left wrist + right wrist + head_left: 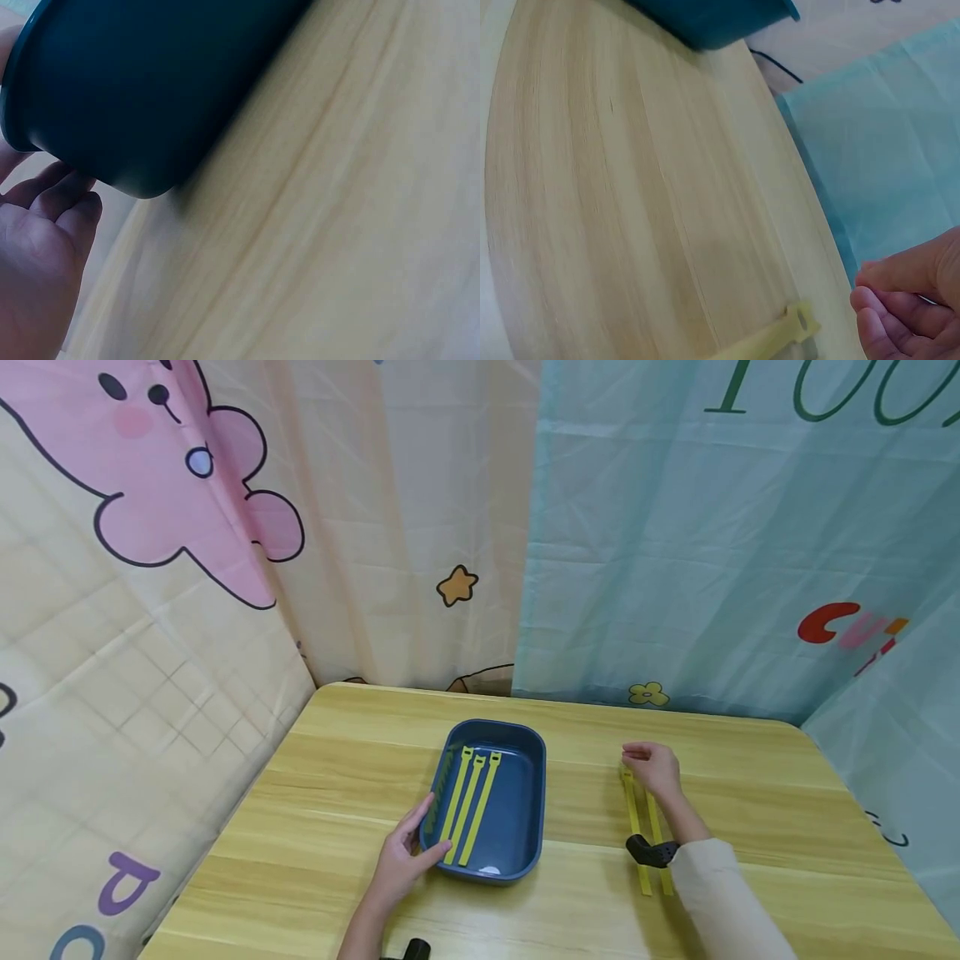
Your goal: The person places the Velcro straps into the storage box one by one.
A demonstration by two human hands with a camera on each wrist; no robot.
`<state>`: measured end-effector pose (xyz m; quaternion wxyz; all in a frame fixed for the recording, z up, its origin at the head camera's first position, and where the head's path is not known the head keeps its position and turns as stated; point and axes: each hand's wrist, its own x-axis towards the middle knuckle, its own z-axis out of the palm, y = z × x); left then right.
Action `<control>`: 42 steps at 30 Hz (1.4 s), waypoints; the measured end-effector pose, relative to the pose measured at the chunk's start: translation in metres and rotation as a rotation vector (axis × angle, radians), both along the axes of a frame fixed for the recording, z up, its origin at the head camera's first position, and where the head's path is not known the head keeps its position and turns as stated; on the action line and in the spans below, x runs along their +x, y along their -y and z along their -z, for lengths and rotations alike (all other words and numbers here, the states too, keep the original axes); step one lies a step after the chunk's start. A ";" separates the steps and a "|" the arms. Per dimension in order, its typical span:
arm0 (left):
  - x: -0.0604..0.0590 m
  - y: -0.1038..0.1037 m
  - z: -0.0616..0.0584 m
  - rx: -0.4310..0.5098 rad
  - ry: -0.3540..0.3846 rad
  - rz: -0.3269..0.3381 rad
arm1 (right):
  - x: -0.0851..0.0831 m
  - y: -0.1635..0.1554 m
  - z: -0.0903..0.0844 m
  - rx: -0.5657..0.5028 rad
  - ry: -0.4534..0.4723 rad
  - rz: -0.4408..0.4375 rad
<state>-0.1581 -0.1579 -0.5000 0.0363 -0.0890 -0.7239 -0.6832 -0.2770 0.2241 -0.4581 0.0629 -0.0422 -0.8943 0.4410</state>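
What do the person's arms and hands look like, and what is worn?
The left hand and right hand are bare. The right sleeve is cream, with a black rounded device near its cuff. The left forearm shows no sleeve; a black piece beside it is cut by the picture's edge.

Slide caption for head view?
Left hand grips blue tray with three yellow straps; right hand near two more straps.
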 end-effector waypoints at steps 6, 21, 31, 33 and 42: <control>-0.002 0.000 -0.001 0.001 0.013 -0.003 | -0.002 -0.009 0.001 0.054 0.007 -0.019; -0.002 0.000 -0.003 0.020 0.015 0.005 | -0.005 -0.012 0.008 0.147 0.109 -0.075; 0.000 -0.001 -0.004 0.029 0.006 0.009 | -0.004 -0.011 0.011 0.175 0.114 -0.078; 0.001 -0.001 -0.003 0.034 0.006 0.010 | -0.003 -0.010 0.011 0.186 0.123 -0.073; 0.002 -0.001 -0.002 0.027 0.009 0.003 | -0.002 -0.017 0.017 0.132 0.061 -0.106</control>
